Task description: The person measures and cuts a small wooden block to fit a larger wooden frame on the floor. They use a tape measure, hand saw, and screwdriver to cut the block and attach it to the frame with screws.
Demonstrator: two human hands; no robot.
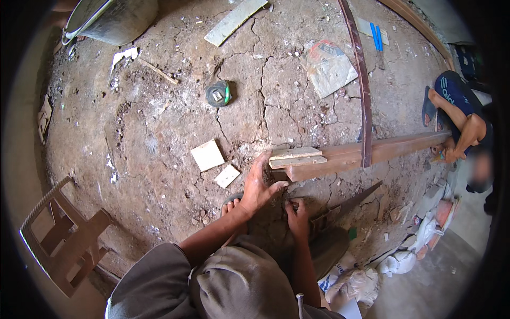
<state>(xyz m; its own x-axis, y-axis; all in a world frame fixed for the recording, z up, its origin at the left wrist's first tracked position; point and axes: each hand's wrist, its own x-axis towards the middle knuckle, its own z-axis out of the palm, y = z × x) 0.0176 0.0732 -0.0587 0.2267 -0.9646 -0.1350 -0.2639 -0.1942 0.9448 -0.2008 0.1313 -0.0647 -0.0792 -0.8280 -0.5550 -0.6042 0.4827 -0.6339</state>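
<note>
Wooden beam [345, 159], long and brown, stretches low over the floor [143, 212] from near the left hand [257, 189] to another person [470, 127], and I think it could slide if either of them bumps it. Across it lies a thin dark strip [361, 80], which might drop off if the beam gets jolted. Next is the saw [361, 198], just beside the right hand [296, 210]; its blade could nick fingers that reach without looking. Two pale sticks [297, 156] sit on the beam's near end, and a small push might knock them down. That left hand is open, thumb and fingers spread by the end, so a sudden shove could pinch it. The right one has bent fingers; I can't tell if it holds anything. Smallest of all, bare toes [230, 205] peek out nearby, and a falling stick could hurt them.
</note>
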